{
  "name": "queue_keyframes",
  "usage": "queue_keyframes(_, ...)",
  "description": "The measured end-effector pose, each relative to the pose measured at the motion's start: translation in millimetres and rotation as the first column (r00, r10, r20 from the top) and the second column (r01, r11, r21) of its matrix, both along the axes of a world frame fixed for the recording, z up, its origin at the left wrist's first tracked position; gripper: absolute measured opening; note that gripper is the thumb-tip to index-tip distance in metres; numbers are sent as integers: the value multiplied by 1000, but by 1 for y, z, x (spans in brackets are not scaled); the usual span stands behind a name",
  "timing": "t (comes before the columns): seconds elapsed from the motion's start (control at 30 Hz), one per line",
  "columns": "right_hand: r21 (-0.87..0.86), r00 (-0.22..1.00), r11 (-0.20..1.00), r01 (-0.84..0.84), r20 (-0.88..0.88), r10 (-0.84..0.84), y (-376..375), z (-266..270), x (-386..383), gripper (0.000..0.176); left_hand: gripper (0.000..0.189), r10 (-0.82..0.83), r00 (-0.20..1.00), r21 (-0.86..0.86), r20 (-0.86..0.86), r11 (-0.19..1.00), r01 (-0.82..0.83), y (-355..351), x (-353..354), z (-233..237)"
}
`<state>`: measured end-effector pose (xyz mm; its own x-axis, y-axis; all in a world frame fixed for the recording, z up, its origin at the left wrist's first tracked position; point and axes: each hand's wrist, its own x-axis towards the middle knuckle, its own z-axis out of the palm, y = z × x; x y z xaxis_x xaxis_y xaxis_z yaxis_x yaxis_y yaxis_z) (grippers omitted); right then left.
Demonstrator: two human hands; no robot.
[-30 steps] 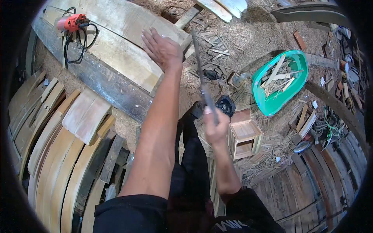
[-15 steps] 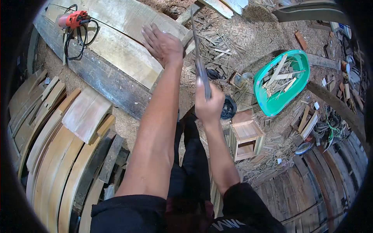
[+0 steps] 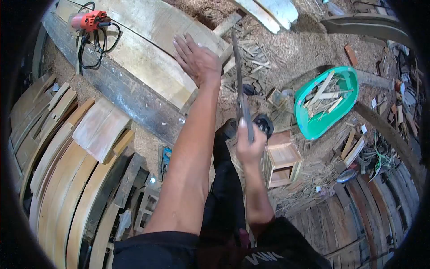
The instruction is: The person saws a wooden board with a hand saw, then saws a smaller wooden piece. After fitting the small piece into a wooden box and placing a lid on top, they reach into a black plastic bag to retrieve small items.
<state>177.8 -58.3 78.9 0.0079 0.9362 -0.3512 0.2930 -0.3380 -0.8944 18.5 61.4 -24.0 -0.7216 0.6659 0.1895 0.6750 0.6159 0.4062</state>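
My left hand (image 3: 199,60) lies flat with fingers stretched, pressing on the end of the pale wooden boards (image 3: 148,60) on the workbench. Wrapped round a handle, my right hand (image 3: 253,145) grips a hand saw (image 3: 240,83). Its narrow blade shows almost edge-on and points away from me, just right of the boards' end. The grip itself is mostly hidden by my fingers.
A red power tool (image 3: 92,20) with a black cord sits on the bench's far left. Wood scraps fill a green tub (image 3: 309,127) at right. A small wooden frame box (image 3: 282,157) stands nearby. Curved planks (image 3: 62,179) are stacked at left.
My right hand has drawn the hand saw back towards my body. My left hand stays flat on the boards, and the whole view has shifted slightly.
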Motion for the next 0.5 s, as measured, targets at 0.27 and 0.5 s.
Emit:
queue_keyframes(0.27, -14, 999, 999, -31, 37, 31, -16, 17, -14, 31, 56, 6, 1000, -10, 8, 1000, -6, 4, -4, -4)
queue_keyframes(0.5, -38, 994, 994, -100, -55, 97, -23, 18, -2, 32, 53, -4, 1000, 11, -3, 1000, 4, 5, -5, -9)
